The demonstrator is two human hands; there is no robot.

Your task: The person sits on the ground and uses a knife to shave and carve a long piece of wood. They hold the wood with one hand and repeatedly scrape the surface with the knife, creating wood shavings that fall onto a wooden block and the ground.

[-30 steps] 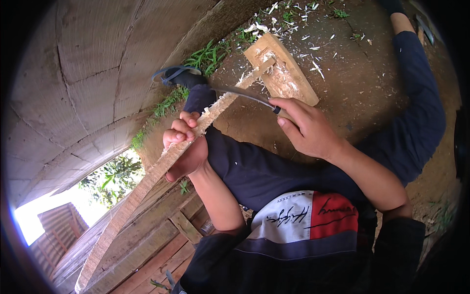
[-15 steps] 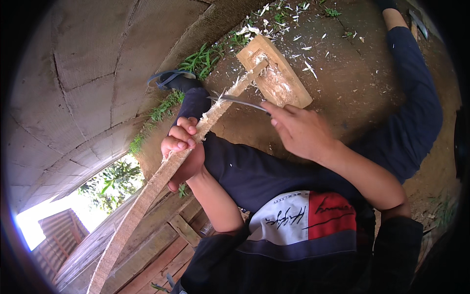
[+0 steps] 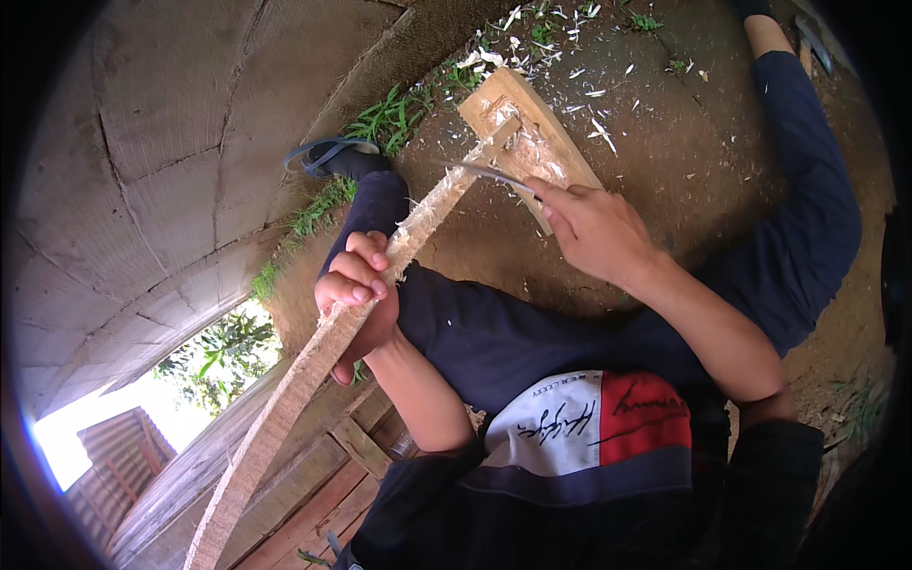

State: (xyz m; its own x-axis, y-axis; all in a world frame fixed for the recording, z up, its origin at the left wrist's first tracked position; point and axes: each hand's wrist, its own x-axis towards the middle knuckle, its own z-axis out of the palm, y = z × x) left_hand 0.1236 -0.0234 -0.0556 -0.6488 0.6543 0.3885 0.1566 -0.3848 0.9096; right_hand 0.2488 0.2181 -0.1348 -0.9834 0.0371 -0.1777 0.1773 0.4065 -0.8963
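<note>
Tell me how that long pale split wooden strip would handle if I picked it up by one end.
The long pale wooden strip is thin for its length, so it would probably flex and sag. Its frayed, splintery edge near the left hand could prick. It looks fairly light.

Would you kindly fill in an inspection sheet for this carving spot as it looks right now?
Surface: bare dirt ground, strewn with pale wood shavings.
Job's things: long wooden strip, its far end resting on a wooden block; knife blade laid against the strip.
Clutter: sandal by the grass.
Hands: left hand gripping the strip; right hand holding the knife.
Cables: nothing seen.
Surroundings: cracked concrete wall, wooden planks, leafy bush.
</note>
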